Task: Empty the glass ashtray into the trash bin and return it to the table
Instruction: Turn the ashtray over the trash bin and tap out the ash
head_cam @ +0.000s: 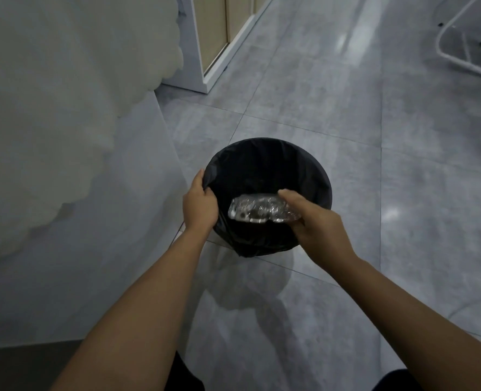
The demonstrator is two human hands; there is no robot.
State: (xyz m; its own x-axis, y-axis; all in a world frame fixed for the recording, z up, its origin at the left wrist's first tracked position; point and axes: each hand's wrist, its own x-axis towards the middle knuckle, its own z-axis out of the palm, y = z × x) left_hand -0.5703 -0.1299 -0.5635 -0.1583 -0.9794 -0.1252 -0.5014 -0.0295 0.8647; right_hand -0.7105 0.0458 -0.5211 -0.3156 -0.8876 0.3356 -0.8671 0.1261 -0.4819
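Just below centre of the frame: glass ashtray [257, 210] tipped on edge over the mouth of the trash bin [264, 162], pinched at its right end by the right hand [315, 225], thumb on the near side and fingers curled over the far rim. Left hand [200, 206] closed on the left rim of the bin, gripping the black liner there, probably to steady it. Dark specks visible against the glass; whether ash or just the liner showing through, impossible to tell.

Likely thick pressed glass: heavy for its size, rigid, smooth and rather slippery in bare fingers, and liable to chip or break if dropped on the grey tiled floor [346, 108] all around. Best held across the thick rim, thumb opposite fingers, as here, or with fingers seated in a rim notch if it has any; outline too blurred to confirm notches.

No brand, label or writing legible anywhere, neither on glass, liner nor the pale cabinet [214, 38] at the top of the frame.
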